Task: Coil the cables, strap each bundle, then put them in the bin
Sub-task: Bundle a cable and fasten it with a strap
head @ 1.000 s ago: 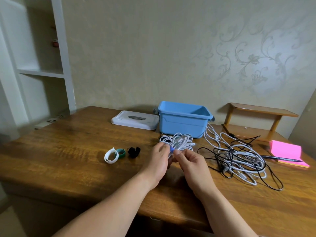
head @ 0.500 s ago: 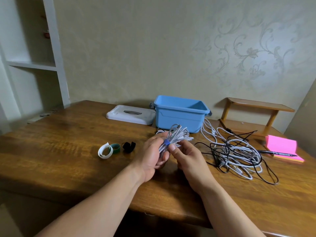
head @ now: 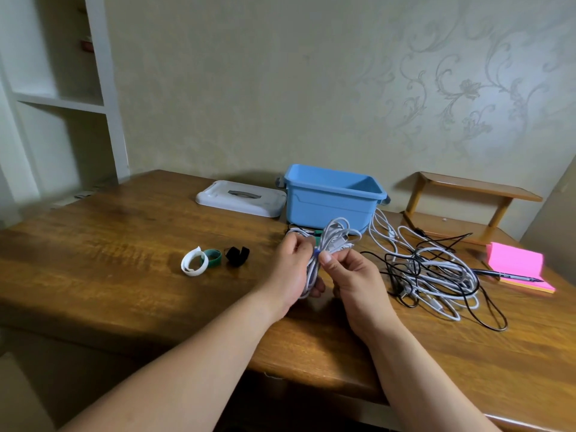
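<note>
Bin [head: 330, 204] beyond the hands, nothing visible inside. Cable tangle [head: 436, 275] right of right hand [head: 352, 275]: not coiled, so most work remains. Left hand [head: 290, 272] grips white bundle [head: 335, 238]; right pinches its blue strap [head: 316, 253]. Spare straps [head: 236, 256] left of left hand.

The cable bundle [head: 333, 241] has lifted and tilted (nearly upright).

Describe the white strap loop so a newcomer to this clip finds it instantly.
Start at the blue bin at the back of the wooden table. Left of it and nearer the person lies a row of three strap loops. The white strap loop is leftmost, beside the green loop and black loop, the only pale one.
</note>
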